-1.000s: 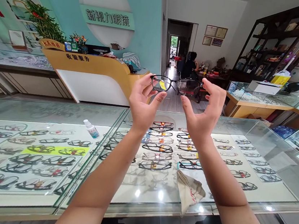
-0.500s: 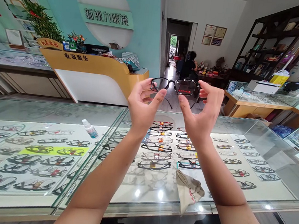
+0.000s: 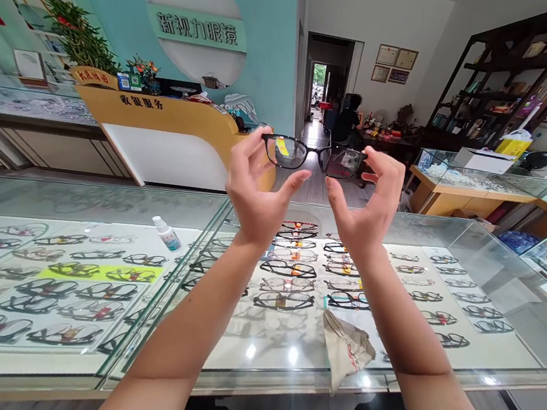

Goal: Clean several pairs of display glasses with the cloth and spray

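A pair of black-framed eyeglasses (image 3: 314, 150) is held up level above the glass display counter, lenses toward me. My left hand (image 3: 263, 187) grips the left end of the frame with its fingers, the thumb standing apart below the lens. At the other end my right hand (image 3: 368, 200) has its fingers on the hinge corner, its thumb also below the rim. A yellow sticker shows at the left lens, and faint red lettering at the right one. The temples are mostly hidden behind the lenses and fingers. Below lies a crumpled beige cloth (image 3: 348, 347) on the counter top.
The glass display counter (image 3: 281, 382) holds rows of eyeglasses under its top. A white spray bottle (image 3: 167, 234) stands at left. Behind are a yellow and white cashier desk (image 3: 170, 152), another display case (image 3: 461, 178) and a seated person (image 3: 347, 121) near the doorway.
The eyeglasses have turned to face me more squarely, and their left end has shifted left with my left hand. The yellow sticker has come into view; the red lettering has faded.
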{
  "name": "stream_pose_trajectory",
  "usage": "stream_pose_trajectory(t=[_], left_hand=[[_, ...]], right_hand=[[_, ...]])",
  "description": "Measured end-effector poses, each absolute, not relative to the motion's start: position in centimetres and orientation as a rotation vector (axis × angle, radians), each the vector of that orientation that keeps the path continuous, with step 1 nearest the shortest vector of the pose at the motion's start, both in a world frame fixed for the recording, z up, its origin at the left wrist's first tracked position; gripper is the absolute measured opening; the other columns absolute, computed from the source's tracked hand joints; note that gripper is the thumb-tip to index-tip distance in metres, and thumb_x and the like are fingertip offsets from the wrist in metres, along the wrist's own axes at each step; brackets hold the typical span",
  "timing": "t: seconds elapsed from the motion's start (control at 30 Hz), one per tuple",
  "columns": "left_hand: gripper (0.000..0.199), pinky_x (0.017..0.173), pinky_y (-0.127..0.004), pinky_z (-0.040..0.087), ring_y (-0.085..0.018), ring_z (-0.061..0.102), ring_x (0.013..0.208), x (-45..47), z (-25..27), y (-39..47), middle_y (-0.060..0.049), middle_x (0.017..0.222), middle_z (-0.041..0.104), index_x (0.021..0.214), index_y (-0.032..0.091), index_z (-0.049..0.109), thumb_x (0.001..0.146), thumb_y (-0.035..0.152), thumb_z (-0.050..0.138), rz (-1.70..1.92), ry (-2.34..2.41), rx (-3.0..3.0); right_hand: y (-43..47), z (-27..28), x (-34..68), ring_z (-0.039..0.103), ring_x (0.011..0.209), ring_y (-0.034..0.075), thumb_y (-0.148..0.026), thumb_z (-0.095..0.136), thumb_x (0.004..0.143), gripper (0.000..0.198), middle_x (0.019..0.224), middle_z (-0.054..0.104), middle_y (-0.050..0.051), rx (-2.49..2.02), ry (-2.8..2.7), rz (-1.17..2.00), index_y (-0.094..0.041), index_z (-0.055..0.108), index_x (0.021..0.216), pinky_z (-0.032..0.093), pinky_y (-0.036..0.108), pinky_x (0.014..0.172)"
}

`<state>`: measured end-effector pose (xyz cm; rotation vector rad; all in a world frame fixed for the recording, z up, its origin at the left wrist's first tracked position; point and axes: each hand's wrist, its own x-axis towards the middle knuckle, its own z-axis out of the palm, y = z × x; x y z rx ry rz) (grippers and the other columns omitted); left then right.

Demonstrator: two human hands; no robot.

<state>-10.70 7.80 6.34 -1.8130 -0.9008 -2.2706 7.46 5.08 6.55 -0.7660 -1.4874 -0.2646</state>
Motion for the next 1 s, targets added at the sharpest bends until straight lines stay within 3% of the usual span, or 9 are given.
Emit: stream_pose_trajectory(t=[0.13,0.37,0.57,0.83,1.0], left_hand=[[0.084,0.115,-0.053,0.061,-0.036,0.060,0.152,-10.8,6.3,8.5,-0.016,0.160,0.057,0.157,0.035,0.048,0.090,0.077,0.077,-2.309,-0.827,-1.830],[0.081,0.118,-0.056,0.057,-0.036,0.058,0.154,-11.6,5.9,9.9,-0.012,0.163,0.054,0.157,0.042,0.041,0.092,0.077,0.074,-2.330,-0.515,-1.987],[0.085,0.118,-0.056,0.057,-0.037,0.056,0.155,-11.8,5.6,10.1,-0.013,0.165,0.052,0.162,0.044,0.037,0.093,0.078,0.073,-2.289,-0.528,-2.025],[0.085,0.118,-0.054,0.056,-0.037,0.060,0.151,-11.4,5.6,10.1,-0.014,0.162,0.055,0.159,0.041,0.041,0.090,0.079,0.074,-2.325,-0.516,-2.078],[0.082,0.117,-0.053,0.057,-0.036,0.060,0.151,-11.5,5.5,10.4,-0.014,0.162,0.054,0.159,0.041,0.041,0.092,0.077,0.073,-2.312,-0.470,-2.108]], right_hand=[[4.5,6.5,7.0,0.057,0.142,0.040,-0.058,0.063,0.101,0.062,0.145,0.059,0.015,-0.753,-1.465,-0.359,-0.034,0.050,0.157,0.060,0.067,0.108],[3.4,7.2,6.7,0.065,0.126,0.030,-0.043,0.055,0.110,0.028,0.125,0.064,0.010,-0.513,-1.352,-0.270,-0.031,0.068,0.131,0.062,0.052,0.099],[3.4,7.4,6.6,0.065,0.128,0.029,-0.044,0.058,0.110,0.024,0.123,0.064,0.009,-0.507,-1.315,-0.084,-0.032,0.073,0.125,0.061,0.052,0.103],[3.4,7.6,6.7,0.071,0.113,0.025,-0.048,0.060,0.110,0.022,0.119,0.066,0.007,-0.476,-1.341,0.065,-0.033,0.070,0.122,0.063,0.048,0.101],[3.6,7.5,6.9,0.071,0.121,0.026,-0.050,0.059,0.110,0.025,0.122,0.067,0.007,-0.431,-1.365,0.167,-0.034,0.070,0.126,0.063,0.049,0.106]])
